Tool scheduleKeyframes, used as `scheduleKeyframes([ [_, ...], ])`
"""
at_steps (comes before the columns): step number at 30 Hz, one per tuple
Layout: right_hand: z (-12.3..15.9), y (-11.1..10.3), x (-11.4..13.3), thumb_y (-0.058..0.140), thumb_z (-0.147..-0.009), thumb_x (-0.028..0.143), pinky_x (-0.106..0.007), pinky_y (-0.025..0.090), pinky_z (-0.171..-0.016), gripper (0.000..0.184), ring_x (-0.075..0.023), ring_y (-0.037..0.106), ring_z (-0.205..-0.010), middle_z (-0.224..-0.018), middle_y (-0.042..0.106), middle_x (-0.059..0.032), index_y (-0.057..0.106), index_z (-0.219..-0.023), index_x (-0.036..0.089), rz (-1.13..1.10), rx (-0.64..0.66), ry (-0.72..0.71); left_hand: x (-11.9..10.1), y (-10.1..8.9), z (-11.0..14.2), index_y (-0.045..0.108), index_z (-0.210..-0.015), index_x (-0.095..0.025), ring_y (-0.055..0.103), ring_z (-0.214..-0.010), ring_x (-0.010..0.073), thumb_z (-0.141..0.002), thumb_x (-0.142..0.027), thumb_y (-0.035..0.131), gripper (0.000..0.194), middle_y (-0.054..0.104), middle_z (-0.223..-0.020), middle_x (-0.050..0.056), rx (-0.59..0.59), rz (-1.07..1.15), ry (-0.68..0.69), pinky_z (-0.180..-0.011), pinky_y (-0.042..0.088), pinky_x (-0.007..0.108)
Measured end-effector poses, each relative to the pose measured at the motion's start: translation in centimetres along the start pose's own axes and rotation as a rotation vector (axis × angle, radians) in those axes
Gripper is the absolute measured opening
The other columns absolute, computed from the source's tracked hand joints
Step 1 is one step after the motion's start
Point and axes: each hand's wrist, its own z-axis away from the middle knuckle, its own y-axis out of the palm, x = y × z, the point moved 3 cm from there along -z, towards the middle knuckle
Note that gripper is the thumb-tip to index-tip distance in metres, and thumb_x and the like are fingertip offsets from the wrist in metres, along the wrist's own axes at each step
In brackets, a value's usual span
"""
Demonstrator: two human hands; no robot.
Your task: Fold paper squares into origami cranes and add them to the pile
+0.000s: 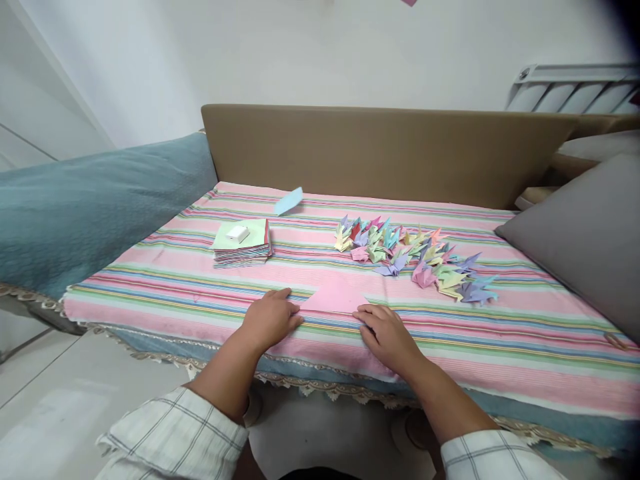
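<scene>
A pink sheet of paper (pixel 336 297), folded to a triangle, lies flat on the striped cover in front of me, its long edge toward me. My left hand (pixel 270 320) rests at its left corner, fingers apart and palm down. On the right corner lie the fingertips of my right hand (pixel 386 333), with the thumb spread away below the long edge. Beyond the right hand is a group of folded paper cranes (pixel 400 250) in many colours. A stack of square coloured paper (pixel 243 243) stands past my left hand, a small white box (pixel 237 233) on top.
A light blue piece of paper (pixel 289 201) lies behind the stack. The striped cover (pixel 165 267) spreads over a sofa with a brown backrest (pixel 360 153). A blue-covered armrest (pixel 110 193) bounds the left, a grey cushion (pixel 580 233) the right. A small ring-like object (pixel 615 341) lies near the cushion.
</scene>
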Motion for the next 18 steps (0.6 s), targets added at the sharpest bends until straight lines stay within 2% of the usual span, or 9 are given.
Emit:
scheduleKeyframes([
  [5,0.0,0.03,-0.03,0.044,-0.085,0.018,-0.041,0.04,-0.091,0.033,-0.024,0.05,-0.106,-0.115,0.06,-0.0076,0.062,-0.113,0.021,0.001,-0.006,-0.003,-0.08,-0.44,-0.03,0.073,-0.092,-0.029,0.051,-0.114,0.0292,-0.083,-0.043,0.05,0.028,0.055,-0.126,0.006,0.071,-0.022,-0.023,-0.088,0.045,0.039],
  [9,-0.03,-0.06,0.02,0.045,-0.084,0.018,-0.04,0.041,-0.09,0.033,-0.0239,0.05,-0.105,-0.114,0.06,-0.0077,0.062,-0.112,0.021,0.006,-0.009,-0.007,-0.1,-0.55,-0.04,0.073,-0.091,-0.028,0.051,-0.114,0.0279,-0.084,-0.043,0.048,0.03,0.057,-0.124,0.006,0.079,-0.027,-0.031,-0.089,0.044,0.038],
  [16,-0.1,-0.01,-0.09,0.045,-0.084,0.018,-0.041,0.041,-0.09,0.033,-0.024,0.05,-0.104,-0.114,0.06,-0.0076,0.062,-0.112,0.021,-0.003,-0.009,-0.005,-0.56,-0.21,-0.55,0.071,-0.085,-0.023,0.057,-0.104,0.024,-0.086,-0.04,0.047,0.03,0.063,-0.112,0.006,-0.002,0.036,-0.067,-0.083,0.045,0.033],
  [18,-0.11,-0.01,-0.11,0.045,-0.084,0.018,-0.041,0.041,-0.09,0.033,-0.0237,0.051,-0.104,-0.114,0.061,-0.0076,0.062,-0.112,0.021,-0.005,-0.011,-0.008,-0.89,0.2,-0.88,0.067,-0.092,-0.022,0.059,-0.097,0.0224,-0.086,-0.041,0.047,0.029,0.065,-0.105,0.006,-0.058,0.061,-0.081,-0.079,0.046,0.031],
])
